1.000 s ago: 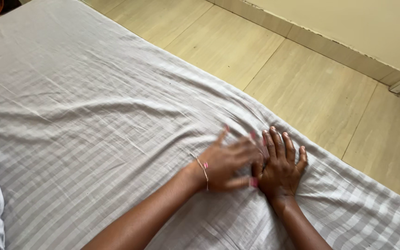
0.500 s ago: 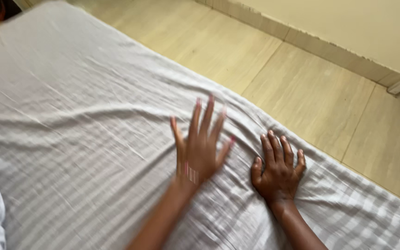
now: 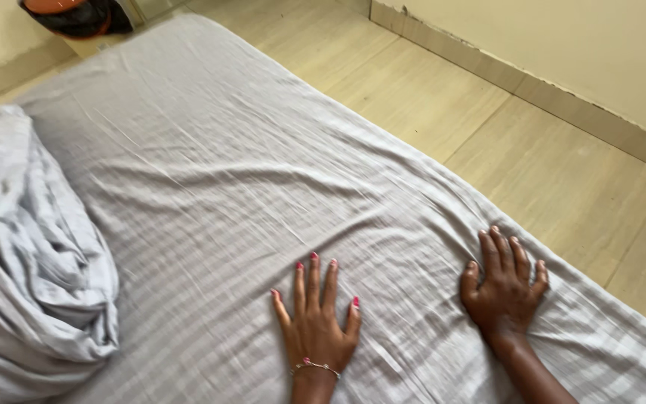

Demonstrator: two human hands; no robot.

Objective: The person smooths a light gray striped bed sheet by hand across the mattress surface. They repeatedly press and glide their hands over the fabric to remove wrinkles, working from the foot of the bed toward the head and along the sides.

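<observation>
With the pale grey striped sheet (image 3: pixel 211 187) spread over the mattress, the smoothing step looks in hand: the left hand (image 3: pixel 315 322) lies flat, fingers spread, mid-sheet, the right hand (image 3: pixel 506 288) presses splayed near the sheet's floor-side edge, and creases beyond them likely call for outward strokes.

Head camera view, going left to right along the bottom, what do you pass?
Bunched grey cloth → left hand flat on the grey striped sheet → right hand at the sheet's edge → tiled floor.
</observation>
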